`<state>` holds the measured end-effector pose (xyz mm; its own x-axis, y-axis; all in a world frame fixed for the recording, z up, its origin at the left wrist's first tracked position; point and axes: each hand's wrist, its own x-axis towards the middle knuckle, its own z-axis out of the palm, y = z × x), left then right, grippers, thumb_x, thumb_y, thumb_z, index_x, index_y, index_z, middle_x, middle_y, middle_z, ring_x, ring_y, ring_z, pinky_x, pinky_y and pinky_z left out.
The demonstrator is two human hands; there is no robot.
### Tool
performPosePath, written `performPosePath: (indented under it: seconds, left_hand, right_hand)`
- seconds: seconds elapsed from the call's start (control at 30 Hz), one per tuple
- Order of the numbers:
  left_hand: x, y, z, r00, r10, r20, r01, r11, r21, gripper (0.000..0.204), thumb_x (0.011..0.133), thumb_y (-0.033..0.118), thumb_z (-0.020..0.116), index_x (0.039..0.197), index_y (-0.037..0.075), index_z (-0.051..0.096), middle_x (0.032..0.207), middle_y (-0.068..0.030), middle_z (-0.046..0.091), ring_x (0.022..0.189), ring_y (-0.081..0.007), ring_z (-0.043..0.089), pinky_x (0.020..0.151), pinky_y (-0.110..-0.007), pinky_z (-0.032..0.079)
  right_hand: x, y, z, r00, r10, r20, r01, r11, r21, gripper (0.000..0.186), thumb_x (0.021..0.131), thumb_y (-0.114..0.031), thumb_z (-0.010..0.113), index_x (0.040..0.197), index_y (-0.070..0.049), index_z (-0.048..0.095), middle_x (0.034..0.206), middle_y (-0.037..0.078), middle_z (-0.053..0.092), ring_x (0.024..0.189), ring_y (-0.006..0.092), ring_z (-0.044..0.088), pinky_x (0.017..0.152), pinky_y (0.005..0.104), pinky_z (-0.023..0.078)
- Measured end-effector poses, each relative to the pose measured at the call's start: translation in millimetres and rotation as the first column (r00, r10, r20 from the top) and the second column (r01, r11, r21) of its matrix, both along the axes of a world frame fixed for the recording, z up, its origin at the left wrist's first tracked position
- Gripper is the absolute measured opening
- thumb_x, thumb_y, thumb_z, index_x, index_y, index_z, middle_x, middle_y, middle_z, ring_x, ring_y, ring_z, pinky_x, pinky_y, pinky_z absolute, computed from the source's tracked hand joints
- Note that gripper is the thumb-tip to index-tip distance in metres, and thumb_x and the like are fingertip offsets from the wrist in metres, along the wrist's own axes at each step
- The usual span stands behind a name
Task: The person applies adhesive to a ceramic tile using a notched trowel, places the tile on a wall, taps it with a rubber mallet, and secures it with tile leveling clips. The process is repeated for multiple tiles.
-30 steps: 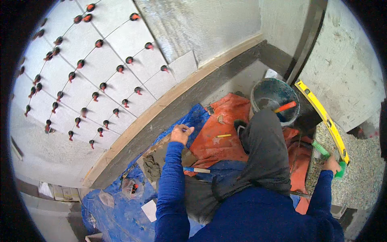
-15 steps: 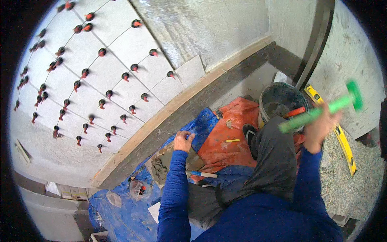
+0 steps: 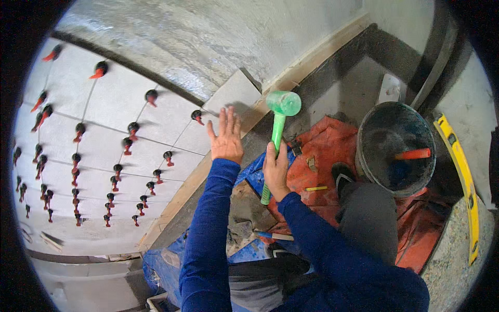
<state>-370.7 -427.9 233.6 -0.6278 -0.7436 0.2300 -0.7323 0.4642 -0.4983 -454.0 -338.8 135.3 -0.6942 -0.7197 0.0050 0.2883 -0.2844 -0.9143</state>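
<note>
Green mallet [image 3: 279, 122] in right hand [image 3: 275, 169], gripped by handle, head pointing away from body, near wooden strip [image 3: 312, 63]. Left hand [image 3: 227, 139] holding nothing, fingers spread, beside small pale tile [image 3: 233, 93]; contact unclear. Larger tiles [image 3: 108, 106] to left, dotted with red-and-black clips [image 3: 133, 128]. Bucket [image 3: 382, 127] to right, orange-handled tool [image 3: 413, 154] inside; yellow level [image 3: 461, 174] farther right.
</note>
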Motion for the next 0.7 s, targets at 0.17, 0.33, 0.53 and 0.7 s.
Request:
performPosePath:
  seconds: [0.17,0.33,0.53,0.7]
  left_hand:
    - [0.7,-15.9,-17.1,0.996,0.09,0.02,-0.087,0.988,-0.13,0.062,0.092,0.014,0.047,0.155,0.01,0.045,0.172,0.0015,0.019,0.16,-0.0185,0.013,0.123,-0.064,0.006]
    - [0.0,-18.5,-22.5,0.992,0.117,-0.055,-0.124,0.984,-0.127,0.062,0.093,0.015,0.046,0.154,0.011,0.045,0.172,0.006,0.021,0.159,-0.0143,0.014,0.123,-0.064,0.002]
    - [0.8,-19.9,-19.4,0.992,0.096,-0.085,-0.104,0.991,-0.088,0.062,0.088,0.015,0.055,0.149,0.008,0.051,0.17,0.0037,0.027,0.158,-0.0155,0.019,0.124,-0.062,0.002]
    - [7.3,-6.5,-17.8,0.921,0.12,-0.37,-0.122,0.992,0.019,0.044,0.092,0.023,0.06,0.132,0.006,0.066,0.154,-0.0122,0.05,0.146,-0.0251,0.042,0.118,-0.056,0.025]
  right_hand:
    - [5.5,-7.8,-17.2,0.986,0.159,0.044,-0.162,0.983,0.081,0.051,0.11,-0.039,0.047,0.144,0.0,0.045,0.103,0.017,0.061,0.087,0.0289,0.062,0.076,0.0399,0.049]
    - [15.7,-23.2,-13.5,0.989,0.147,-0.014,-0.145,0.983,0.11,0.055,0.109,-0.035,0.05,0.149,0.002,0.043,0.125,0.028,0.064,0.107,0.0392,0.067,0.091,0.0448,0.052]
    - [17.9,-40.1,-21.4,0.984,0.114,-0.139,-0.1,0.99,0.102,0.058,0.108,-0.036,0.053,0.148,0.005,0.044,0.122,0.031,0.066,0.107,0.0414,0.068,0.091,0.0448,0.052]
    - [8.7,-29.9,-23.9,0.975,0.221,-0.012,-0.219,0.97,0.103,0.049,0.11,-0.03,0.05,0.15,-0.001,0.046,0.082,-0.001,0.055,0.069,0.007,0.052,0.06,0.0244,0.046]
